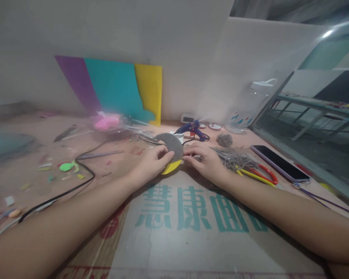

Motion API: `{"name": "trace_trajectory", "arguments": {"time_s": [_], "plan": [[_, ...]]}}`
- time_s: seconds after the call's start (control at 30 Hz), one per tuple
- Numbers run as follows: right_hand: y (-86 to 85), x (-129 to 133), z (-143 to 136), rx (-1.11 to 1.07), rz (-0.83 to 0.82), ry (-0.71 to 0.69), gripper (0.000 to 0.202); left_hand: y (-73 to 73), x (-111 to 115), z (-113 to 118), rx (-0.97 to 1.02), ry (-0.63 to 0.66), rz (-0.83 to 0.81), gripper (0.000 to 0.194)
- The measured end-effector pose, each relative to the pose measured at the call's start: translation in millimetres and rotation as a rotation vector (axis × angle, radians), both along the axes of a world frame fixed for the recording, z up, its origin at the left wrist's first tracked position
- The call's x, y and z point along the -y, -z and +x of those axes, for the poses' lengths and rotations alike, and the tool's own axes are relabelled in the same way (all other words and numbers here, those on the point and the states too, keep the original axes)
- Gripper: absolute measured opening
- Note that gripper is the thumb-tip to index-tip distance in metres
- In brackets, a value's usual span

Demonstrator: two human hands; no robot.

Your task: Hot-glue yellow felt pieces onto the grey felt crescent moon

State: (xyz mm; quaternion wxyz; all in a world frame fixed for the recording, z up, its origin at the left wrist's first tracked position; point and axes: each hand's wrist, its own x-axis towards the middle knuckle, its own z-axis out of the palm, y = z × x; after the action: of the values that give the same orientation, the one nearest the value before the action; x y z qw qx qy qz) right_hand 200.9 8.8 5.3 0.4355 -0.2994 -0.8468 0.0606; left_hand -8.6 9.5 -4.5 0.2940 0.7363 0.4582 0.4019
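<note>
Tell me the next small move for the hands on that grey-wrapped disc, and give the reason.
Probably press the grey cord down with the left hand while the right hand feeds more across. The disc is covered in grey on top, but its yellow lower edge is bare. Loose grey cord lies beside the right hand, and the blue glue gun sits just behind.

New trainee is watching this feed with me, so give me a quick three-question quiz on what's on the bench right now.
1. True or false: both hands grip the disc.
2. Which lies nearest the right hand? A) phone B) scissors C) glue gun
3. What colour shows at the disc's lower edge, under the grey winding?

Key:
1. True: the left hand pinches its left side, the right hand its right side.
2. B, beside the grey cord pile.
3. Yellow.
</note>
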Motion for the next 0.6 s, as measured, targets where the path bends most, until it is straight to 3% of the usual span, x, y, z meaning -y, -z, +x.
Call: {"name": "trace_trajectory", "arguments": {"time_s": [0.6], "plan": [[5.1,1.3,0.8,0.113,0.135,0.064,0.009,-0.5,-0.3,1.8,0.036,0.056,-0.135,0.03]]}}
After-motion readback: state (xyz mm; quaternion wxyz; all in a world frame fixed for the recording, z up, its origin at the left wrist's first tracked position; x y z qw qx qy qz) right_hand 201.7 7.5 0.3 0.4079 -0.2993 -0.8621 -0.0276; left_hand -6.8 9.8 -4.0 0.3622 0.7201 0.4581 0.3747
